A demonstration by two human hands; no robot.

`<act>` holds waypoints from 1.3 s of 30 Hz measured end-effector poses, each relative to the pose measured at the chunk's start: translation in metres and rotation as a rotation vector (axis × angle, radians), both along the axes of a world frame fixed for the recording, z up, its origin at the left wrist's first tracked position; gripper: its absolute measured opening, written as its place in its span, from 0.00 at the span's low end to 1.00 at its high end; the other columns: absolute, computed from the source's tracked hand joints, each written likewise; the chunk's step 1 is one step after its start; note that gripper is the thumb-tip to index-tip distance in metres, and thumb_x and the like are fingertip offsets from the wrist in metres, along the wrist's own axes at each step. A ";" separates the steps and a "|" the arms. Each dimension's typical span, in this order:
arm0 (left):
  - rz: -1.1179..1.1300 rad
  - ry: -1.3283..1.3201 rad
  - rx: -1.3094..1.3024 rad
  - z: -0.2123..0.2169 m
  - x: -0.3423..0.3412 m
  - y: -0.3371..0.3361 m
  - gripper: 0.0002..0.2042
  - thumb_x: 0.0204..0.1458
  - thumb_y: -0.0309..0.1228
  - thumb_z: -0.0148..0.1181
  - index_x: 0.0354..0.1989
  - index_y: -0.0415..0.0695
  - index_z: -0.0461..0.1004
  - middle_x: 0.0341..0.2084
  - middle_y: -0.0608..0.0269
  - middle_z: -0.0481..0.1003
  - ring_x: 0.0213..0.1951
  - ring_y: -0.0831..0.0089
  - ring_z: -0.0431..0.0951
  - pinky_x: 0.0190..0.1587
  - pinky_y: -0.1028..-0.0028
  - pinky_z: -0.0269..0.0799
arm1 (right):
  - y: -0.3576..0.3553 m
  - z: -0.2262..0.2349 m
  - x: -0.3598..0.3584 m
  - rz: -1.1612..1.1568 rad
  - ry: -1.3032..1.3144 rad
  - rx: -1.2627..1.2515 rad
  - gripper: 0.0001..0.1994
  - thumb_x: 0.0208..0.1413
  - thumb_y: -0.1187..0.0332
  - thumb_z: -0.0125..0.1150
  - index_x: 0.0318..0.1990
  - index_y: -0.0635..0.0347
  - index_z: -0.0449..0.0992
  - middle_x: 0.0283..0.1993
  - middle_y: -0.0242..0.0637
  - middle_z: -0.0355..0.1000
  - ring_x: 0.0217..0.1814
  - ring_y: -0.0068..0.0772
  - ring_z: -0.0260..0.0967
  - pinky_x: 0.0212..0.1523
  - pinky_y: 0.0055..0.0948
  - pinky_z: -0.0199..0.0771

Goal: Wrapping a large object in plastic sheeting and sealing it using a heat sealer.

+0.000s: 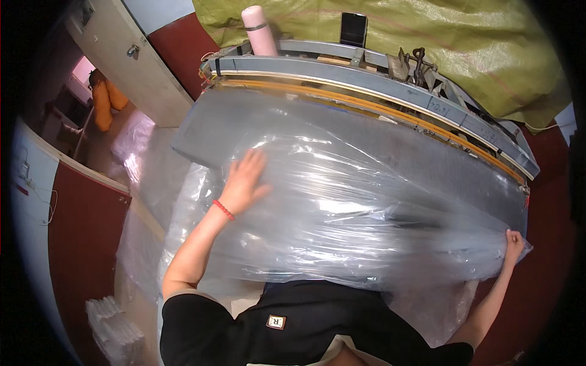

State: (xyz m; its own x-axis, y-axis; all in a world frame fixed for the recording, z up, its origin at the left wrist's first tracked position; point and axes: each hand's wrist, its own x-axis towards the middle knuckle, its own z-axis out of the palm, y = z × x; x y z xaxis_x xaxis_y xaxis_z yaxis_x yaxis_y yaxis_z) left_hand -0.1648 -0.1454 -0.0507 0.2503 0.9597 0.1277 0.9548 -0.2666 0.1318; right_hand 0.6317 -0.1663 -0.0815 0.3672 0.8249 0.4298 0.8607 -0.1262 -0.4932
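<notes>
A wide sheet of clear plastic film (342, 207) lies across the grey work table (213, 116), wrinkled and shiny, and hangs over its near edge. My left hand (246, 182), with a red bead bracelet (223, 210) at the wrist, is over the left part of the film with its fingers spread; whether it touches the film I cannot tell. At the far right, my right hand (514, 243) has its fingers closed on the film's corner, and the film is drawn into folds there.
Along the table's back runs a long metal bar machine (366, 76) with an orange strip. A pink bottle (259, 32), a dark phone (353, 29) and a metal clamp (419, 64) are behind it. Stacked folded plastic (115, 329) lies at lower left, below an open door (131, 61).
</notes>
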 end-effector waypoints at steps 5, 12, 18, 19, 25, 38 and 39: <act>-0.018 -0.039 0.019 -0.001 -0.006 0.034 0.33 0.46 0.49 0.49 0.57 0.41 0.51 0.59 0.57 0.47 0.61 0.60 0.42 0.57 0.54 0.39 | -0.013 -0.014 0.032 -0.001 0.142 0.002 0.10 0.45 0.72 0.58 0.19 0.63 0.63 0.19 0.22 0.51 0.23 0.16 0.46 0.25 0.16 0.50; -0.079 0.080 0.065 -0.015 -0.014 0.113 0.32 0.48 0.50 0.44 0.58 0.43 0.49 0.59 0.59 0.47 0.62 0.61 0.40 0.57 0.53 0.39 | -0.019 -0.001 0.007 -0.039 0.140 -0.017 0.11 0.46 0.71 0.58 0.19 0.62 0.63 0.20 0.22 0.50 0.24 0.15 0.46 0.26 0.15 0.50; -0.022 -0.064 0.060 -0.003 0.001 0.154 0.21 0.47 0.40 0.51 0.49 0.43 0.63 0.51 0.57 0.60 0.51 0.60 0.60 0.51 0.62 0.55 | -0.049 -0.009 0.031 -0.045 0.356 0.019 0.09 0.47 0.70 0.58 0.20 0.61 0.65 0.21 0.21 0.56 0.26 0.14 0.51 0.28 0.14 0.52; 0.047 -0.157 -0.047 0.001 0.004 0.161 0.18 0.45 0.35 0.54 0.45 0.42 0.67 0.47 0.56 0.65 0.46 0.59 0.67 0.47 0.66 0.61 | -0.051 -0.009 0.032 -0.050 0.356 0.018 0.09 0.47 0.70 0.58 0.20 0.61 0.65 0.21 0.21 0.56 0.26 0.14 0.51 0.28 0.14 0.52; 0.232 -0.307 0.388 -0.019 0.004 0.186 0.08 0.38 0.26 0.59 0.28 0.39 0.70 0.28 0.54 0.69 0.35 0.57 0.69 0.36 0.68 0.65 | -0.039 0.010 0.012 -0.107 0.428 0.100 0.10 0.49 0.67 0.57 0.20 0.58 0.66 0.22 0.20 0.57 0.25 0.12 0.53 0.28 0.13 0.54; 0.640 -0.811 0.656 -0.041 -0.052 0.241 0.12 0.50 0.34 0.46 0.25 0.36 0.64 0.22 0.54 0.69 0.27 0.67 0.68 0.34 0.70 0.64 | 0.182 -0.041 -0.016 -0.114 0.424 0.418 0.12 0.50 0.61 0.54 0.29 0.61 0.71 0.24 0.31 0.67 0.28 0.20 0.61 0.32 0.20 0.62; 0.697 -0.891 0.613 -0.036 -0.051 0.243 0.12 0.49 0.34 0.47 0.24 0.37 0.65 0.19 0.57 0.68 0.24 0.70 0.68 0.30 0.73 0.64 | 0.189 -0.030 -0.040 -0.110 0.420 0.413 0.12 0.49 0.60 0.55 0.28 0.61 0.70 0.23 0.29 0.66 0.26 0.18 0.60 0.31 0.19 0.62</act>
State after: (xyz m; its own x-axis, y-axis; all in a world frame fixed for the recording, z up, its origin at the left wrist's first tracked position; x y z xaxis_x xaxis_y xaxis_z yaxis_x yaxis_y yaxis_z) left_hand -0.2154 0.0978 -0.0863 -0.6768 0.5782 0.4556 0.5626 0.0073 0.8267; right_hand 0.5913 0.0225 -0.1114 0.6492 0.5681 0.5057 0.5738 0.0706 -0.8159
